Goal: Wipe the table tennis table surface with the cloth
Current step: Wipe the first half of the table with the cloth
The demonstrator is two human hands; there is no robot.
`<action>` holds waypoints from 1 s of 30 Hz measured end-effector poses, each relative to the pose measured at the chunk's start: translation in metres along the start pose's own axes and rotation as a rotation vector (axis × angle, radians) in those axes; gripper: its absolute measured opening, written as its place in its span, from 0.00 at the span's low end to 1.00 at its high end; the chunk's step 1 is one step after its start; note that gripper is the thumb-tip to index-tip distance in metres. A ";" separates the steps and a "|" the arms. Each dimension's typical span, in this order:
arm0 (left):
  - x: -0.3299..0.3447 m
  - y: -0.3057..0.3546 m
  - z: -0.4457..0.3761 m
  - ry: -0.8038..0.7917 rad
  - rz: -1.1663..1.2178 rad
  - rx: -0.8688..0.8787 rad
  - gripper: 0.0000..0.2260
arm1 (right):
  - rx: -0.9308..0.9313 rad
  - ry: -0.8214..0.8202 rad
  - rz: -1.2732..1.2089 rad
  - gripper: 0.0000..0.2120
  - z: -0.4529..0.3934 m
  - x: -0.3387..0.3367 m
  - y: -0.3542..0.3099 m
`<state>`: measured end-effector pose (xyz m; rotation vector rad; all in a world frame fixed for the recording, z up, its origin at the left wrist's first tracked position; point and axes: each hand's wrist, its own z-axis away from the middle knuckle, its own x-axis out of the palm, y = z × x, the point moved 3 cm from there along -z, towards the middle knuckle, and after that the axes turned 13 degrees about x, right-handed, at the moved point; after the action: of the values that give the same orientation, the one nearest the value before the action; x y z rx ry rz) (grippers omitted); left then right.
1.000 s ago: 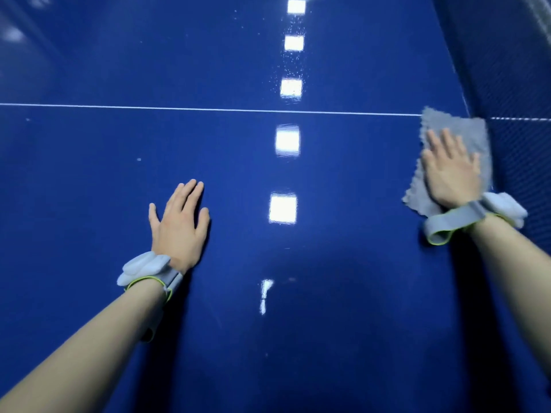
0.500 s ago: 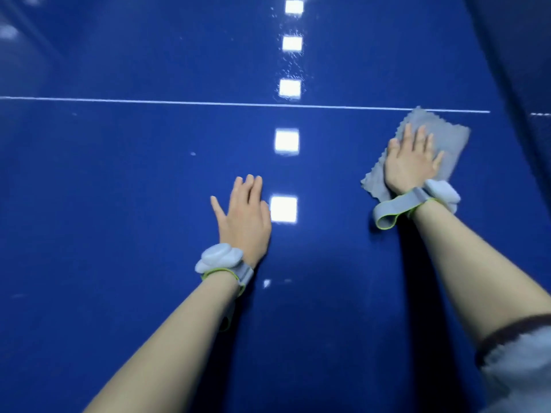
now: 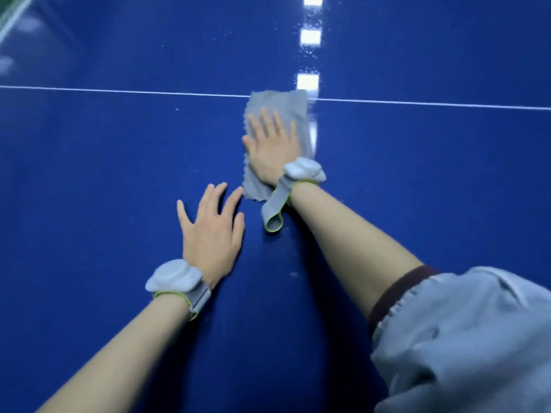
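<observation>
The glossy blue table tennis table point(image 3: 89, 189) fills the view, with a thin white line point(image 3: 119, 91) running across it. A grey cloth point(image 3: 286, 105) lies flat just below that line, near the middle. My right hand point(image 3: 272, 144) presses flat on the cloth with straight fingers, covering its centre. My left hand point(image 3: 213, 231) rests flat on the bare table, fingers spread, just below and left of the cloth's lower corner. Both wrists carry grey bands with white pods.
Bright square light reflections point(image 3: 308, 81) run up the table above the cloth. My grey sleeve point(image 3: 462, 338) shows at the lower right. A pale edge point(image 3: 12, 16) shows at the far top left.
My right hand has slid the cloth leftward along the white line, from the right side near the net to the middle. The view has shifted, and my left hand now lies close to the cloth.
</observation>
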<state>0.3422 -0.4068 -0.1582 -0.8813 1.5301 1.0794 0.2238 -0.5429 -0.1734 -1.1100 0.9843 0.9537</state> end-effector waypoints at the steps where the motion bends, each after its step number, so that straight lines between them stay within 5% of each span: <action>1: 0.002 -0.004 0.001 0.010 0.033 -0.016 0.23 | -0.074 -0.016 0.009 0.25 0.002 0.005 -0.020; 4: 0.003 -0.010 -0.001 0.050 0.104 -0.044 0.21 | -0.239 -0.095 0.055 0.24 0.003 0.013 -0.049; 10: 0.006 -0.013 -0.002 0.061 0.108 -0.035 0.20 | -0.216 -0.094 0.007 0.23 -0.004 0.007 -0.028; 23: 0.006 -0.015 0.002 0.054 0.098 -0.038 0.21 | 0.603 0.157 -0.003 0.24 0.023 -0.079 0.305; 30: 0.005 -0.013 0.001 0.049 0.100 -0.045 0.20 | 0.757 0.198 -0.036 0.25 0.034 -0.079 0.308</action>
<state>0.3531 -0.4103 -0.1660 -0.8756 1.6106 1.1761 -0.0858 -0.4629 -0.1722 -0.5772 1.3305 0.3720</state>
